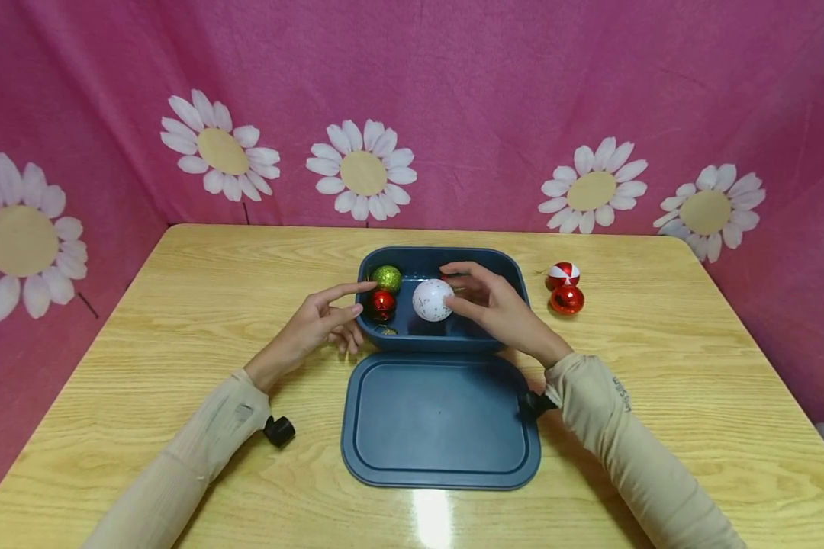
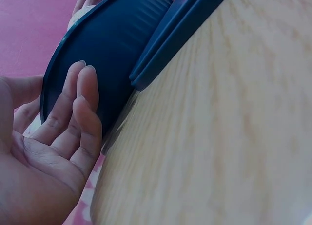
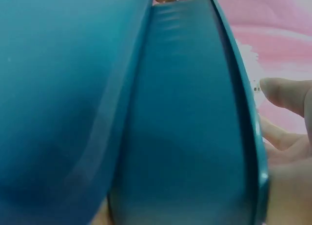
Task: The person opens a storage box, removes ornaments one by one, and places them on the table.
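Our right hand (image 1: 497,309) grasps the white speckled ball ornament (image 1: 431,300) inside the dark blue plastic tub (image 1: 446,259) near the table's (image 1: 178,305) far edge; our left hand (image 1: 323,324), fingers released, seemingly touches its left wall.

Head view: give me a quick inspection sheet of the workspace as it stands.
Surface: wooden table, glare at the near edge.
Job's things: blue box holding a green ball, a red ball and a white ball; lid lies flat in front.
Clutter: striped ball and shiny red ball right of the box.
Grips: left hand open, against the box's left wall; right hand holds the white ball.
Cables: nothing seen.
Surroundings: pink daisy cloth.
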Action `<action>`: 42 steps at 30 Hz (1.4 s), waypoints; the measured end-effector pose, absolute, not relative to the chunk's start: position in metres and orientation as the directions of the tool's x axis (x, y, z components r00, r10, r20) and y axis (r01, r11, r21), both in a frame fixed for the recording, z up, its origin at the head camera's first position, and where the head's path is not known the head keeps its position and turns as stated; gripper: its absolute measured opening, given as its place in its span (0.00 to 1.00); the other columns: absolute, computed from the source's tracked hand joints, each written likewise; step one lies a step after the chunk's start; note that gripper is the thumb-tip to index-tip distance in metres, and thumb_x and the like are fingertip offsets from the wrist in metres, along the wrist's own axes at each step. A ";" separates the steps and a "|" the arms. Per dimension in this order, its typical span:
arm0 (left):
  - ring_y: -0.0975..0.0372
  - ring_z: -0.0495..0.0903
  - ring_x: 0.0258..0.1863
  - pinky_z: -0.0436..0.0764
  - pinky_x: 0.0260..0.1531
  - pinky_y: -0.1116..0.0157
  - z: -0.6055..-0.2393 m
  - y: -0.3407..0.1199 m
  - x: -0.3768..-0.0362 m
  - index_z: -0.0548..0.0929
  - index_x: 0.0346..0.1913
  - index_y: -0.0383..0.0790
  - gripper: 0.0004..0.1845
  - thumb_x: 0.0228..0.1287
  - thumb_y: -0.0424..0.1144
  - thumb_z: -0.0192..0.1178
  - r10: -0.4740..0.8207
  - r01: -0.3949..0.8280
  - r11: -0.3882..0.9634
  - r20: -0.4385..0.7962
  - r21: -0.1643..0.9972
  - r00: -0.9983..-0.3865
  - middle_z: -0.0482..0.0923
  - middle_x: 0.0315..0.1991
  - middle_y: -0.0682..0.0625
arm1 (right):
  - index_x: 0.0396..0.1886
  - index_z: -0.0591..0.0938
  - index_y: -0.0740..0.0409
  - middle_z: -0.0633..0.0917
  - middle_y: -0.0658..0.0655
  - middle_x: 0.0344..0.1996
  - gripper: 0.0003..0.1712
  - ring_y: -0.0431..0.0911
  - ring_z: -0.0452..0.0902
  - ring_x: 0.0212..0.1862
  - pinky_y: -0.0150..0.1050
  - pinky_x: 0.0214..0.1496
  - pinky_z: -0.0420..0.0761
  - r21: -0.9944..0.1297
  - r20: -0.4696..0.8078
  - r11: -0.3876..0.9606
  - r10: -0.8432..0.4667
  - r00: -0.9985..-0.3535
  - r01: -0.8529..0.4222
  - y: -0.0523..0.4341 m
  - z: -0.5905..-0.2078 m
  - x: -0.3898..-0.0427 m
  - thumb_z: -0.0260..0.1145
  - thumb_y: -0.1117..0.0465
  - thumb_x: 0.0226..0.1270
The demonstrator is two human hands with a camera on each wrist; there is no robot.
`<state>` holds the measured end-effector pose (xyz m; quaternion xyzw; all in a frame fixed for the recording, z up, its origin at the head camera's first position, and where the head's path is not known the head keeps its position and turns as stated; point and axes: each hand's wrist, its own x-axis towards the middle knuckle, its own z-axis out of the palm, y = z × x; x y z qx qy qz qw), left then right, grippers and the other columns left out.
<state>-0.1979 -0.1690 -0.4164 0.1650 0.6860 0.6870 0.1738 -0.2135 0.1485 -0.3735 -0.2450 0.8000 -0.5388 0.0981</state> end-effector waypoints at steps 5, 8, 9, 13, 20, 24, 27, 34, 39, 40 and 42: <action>0.55 0.84 0.21 0.80 0.19 0.65 -0.417 -0.169 -0.198 0.69 0.73 0.43 0.24 0.77 0.38 0.53 0.468 -0.016 -0.001 -0.014 1.000 -0.884 0.84 0.26 0.40 | 0.67 0.74 0.55 0.80 0.59 0.59 0.26 0.55 0.79 0.57 0.46 0.56 0.81 -0.902 0.128 0.313 -0.463 -0.877 -0.297 0.161 -0.363 -0.216 0.66 0.60 0.71; 0.55 0.84 0.21 0.80 0.19 0.65 -0.417 -0.169 -0.198 0.68 0.73 0.43 0.24 0.77 0.38 0.53 0.470 -0.016 -0.002 -0.013 1.000 -0.883 0.84 0.26 0.39 | 0.67 0.74 0.55 0.80 0.59 0.59 0.26 0.55 0.80 0.56 0.43 0.55 0.82 -0.911 0.114 0.320 -0.411 -0.905 -0.260 0.170 -0.354 -0.218 0.66 0.59 0.71; 0.54 0.84 0.21 0.80 0.19 0.65 -0.417 -0.169 -0.198 0.68 0.73 0.43 0.24 0.77 0.38 0.53 0.470 -0.014 0.001 -0.013 1.000 -0.883 0.84 0.26 0.40 | 0.66 0.75 0.56 0.80 0.59 0.58 0.26 0.55 0.81 0.55 0.41 0.53 0.83 -0.916 0.111 0.314 -0.394 -0.912 -0.248 0.174 -0.352 -0.218 0.67 0.59 0.71; 0.54 0.84 0.21 0.80 0.19 0.65 -0.417 -0.170 -0.198 0.68 0.73 0.42 0.25 0.77 0.38 0.53 0.468 -0.011 0.006 -0.013 1.000 -0.884 0.84 0.26 0.39 | 0.65 0.76 0.58 0.80 0.60 0.58 0.25 0.52 0.83 0.53 0.37 0.50 0.84 -0.932 0.121 0.281 -0.349 -0.929 -0.227 0.186 -0.343 -0.221 0.67 0.59 0.70; 0.54 0.84 0.21 0.80 0.20 0.65 -0.416 -0.170 -0.198 0.67 0.73 0.42 0.25 0.77 0.39 0.53 0.471 -0.012 0.005 -0.013 1.000 -0.882 0.84 0.26 0.40 | 0.63 0.77 0.61 0.80 0.61 0.58 0.23 0.44 0.84 0.47 0.36 0.45 0.85 -0.914 0.179 0.301 -0.305 -0.935 -0.273 0.211 -0.333 -0.226 0.67 0.60 0.71; 0.54 0.84 0.21 0.80 0.19 0.65 -0.416 -0.170 -0.198 0.68 0.73 0.43 0.25 0.77 0.39 0.53 0.472 -0.017 0.005 -0.017 1.000 -0.881 0.85 0.26 0.40 | 0.63 0.78 0.55 0.81 0.55 0.56 0.23 0.46 0.84 0.46 0.34 0.39 0.85 -0.889 0.162 0.383 -0.247 -0.955 -0.250 0.228 -0.327 -0.227 0.67 0.56 0.70; 0.55 0.84 0.21 0.80 0.19 0.65 -0.416 -0.170 -0.198 0.68 0.73 0.43 0.24 0.77 0.39 0.53 0.472 -0.011 0.007 -0.013 1.000 -0.882 0.84 0.25 0.40 | 0.63 0.78 0.52 0.80 0.55 0.57 0.24 0.45 0.83 0.47 0.32 0.41 0.84 -0.863 0.167 0.443 -0.205 -0.965 -0.243 0.242 -0.323 -0.228 0.68 0.53 0.70; 0.54 0.84 0.21 0.80 0.20 0.65 -0.417 -0.172 -0.197 0.67 0.73 0.42 0.25 0.78 0.38 0.52 0.474 -0.006 0.013 -0.011 1.000 -0.880 0.84 0.25 0.39 | 0.67 0.75 0.51 0.77 0.57 0.62 0.28 0.37 0.83 0.48 0.27 0.46 0.80 -0.834 0.144 0.518 -0.126 -0.982 -0.189 0.267 -0.325 -0.235 0.67 0.49 0.70; 0.54 0.84 0.21 0.81 0.20 0.64 -0.419 -0.170 -0.199 0.69 0.73 0.45 0.25 0.77 0.41 0.53 0.476 0.008 0.009 0.003 1.000 -0.880 0.84 0.26 0.39 | 0.67 0.75 0.53 0.77 0.57 0.60 0.29 0.34 0.82 0.47 0.24 0.45 0.79 -0.830 0.149 0.534 -0.068 -0.987 -0.162 0.284 -0.333 -0.232 0.66 0.49 0.70; 0.54 0.84 0.21 0.81 0.20 0.64 -0.419 -0.170 -0.199 0.69 0.73 0.45 0.25 0.77 0.41 0.54 0.474 0.008 0.008 0.004 1.000 -0.881 0.84 0.25 0.39 | 0.66 0.75 0.53 0.77 0.57 0.60 0.29 0.34 0.82 0.46 0.23 0.45 0.79 -0.826 0.152 0.539 -0.064 -0.986 -0.163 0.288 -0.335 -0.231 0.66 0.49 0.70; 0.53 0.84 0.21 0.81 0.19 0.64 -0.420 -0.170 -0.198 0.69 0.73 0.45 0.25 0.77 0.41 0.54 0.475 0.004 0.006 0.001 1.000 -0.880 0.84 0.25 0.39 | 0.66 0.75 0.54 0.77 0.57 0.60 0.28 0.33 0.81 0.45 0.23 0.43 0.79 -0.819 0.152 0.552 -0.058 -0.987 -0.158 0.295 -0.339 -0.228 0.66 0.49 0.70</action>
